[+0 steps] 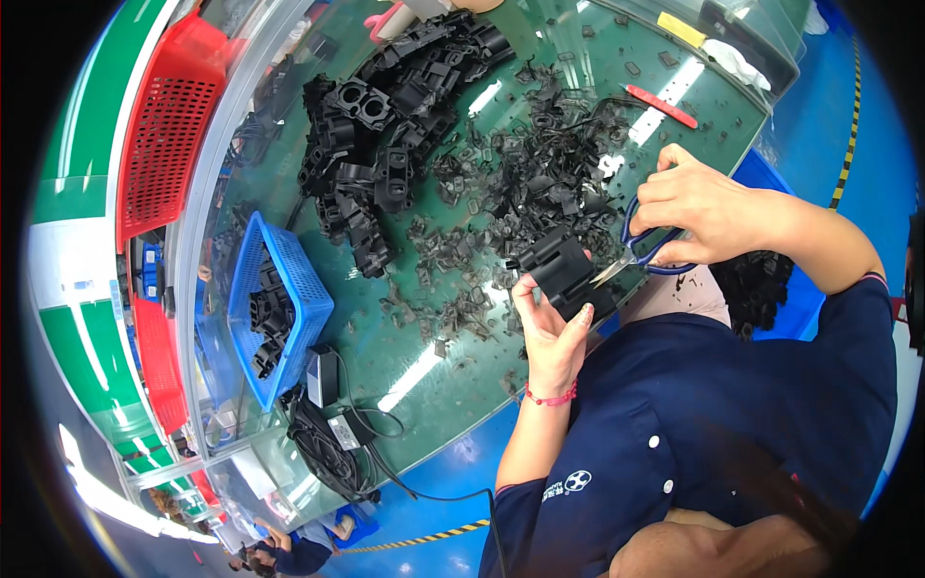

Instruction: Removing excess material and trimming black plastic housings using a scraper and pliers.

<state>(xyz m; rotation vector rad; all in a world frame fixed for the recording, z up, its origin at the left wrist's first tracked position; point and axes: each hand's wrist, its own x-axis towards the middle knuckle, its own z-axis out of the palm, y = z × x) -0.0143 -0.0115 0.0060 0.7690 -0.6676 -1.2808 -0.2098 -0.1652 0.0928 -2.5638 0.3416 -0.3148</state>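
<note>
My left hand, with a pink bracelet at its wrist, grips a black moulded plastic part near the table's front edge. My right hand has its fingers through the dark blue handles of a small pair of scissors. The slightly parted blades point left and meet the right side of the part; whether they touch it I cannot tell. Just beyond my hands spreads a heap of black plastic scraps. Farther left, a pile of similar black moulded parts lies on the green table.
A blue basket with black parts stands at the left, beside a coiled cable and adapter. A red-handled tool lies at the far right. Below the right table edge sits a blue bin of black pieces. Red crates line the left.
</note>
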